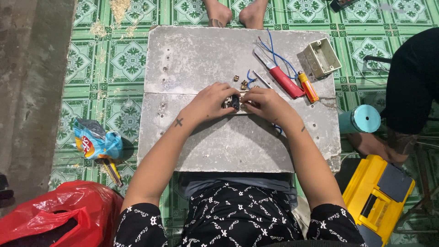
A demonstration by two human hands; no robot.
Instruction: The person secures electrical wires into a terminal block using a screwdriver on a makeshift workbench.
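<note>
Holding: both my hands grasp the small black part (234,102) on the bench (192,55).
Left fingers (222,97): clenched on it.
Right fingers (249,97): pinching it; I judge steady, gentle pressure works best.

The small dark part (234,102) between the left hand (209,101) and right hand (266,103) is mostly covered by fingers, its kind unclear. The tiny brass pieces (241,82) near the slab's (196,55) middle are too small to identify. The red bag (55,212) is cut by the bottom edge.
</note>
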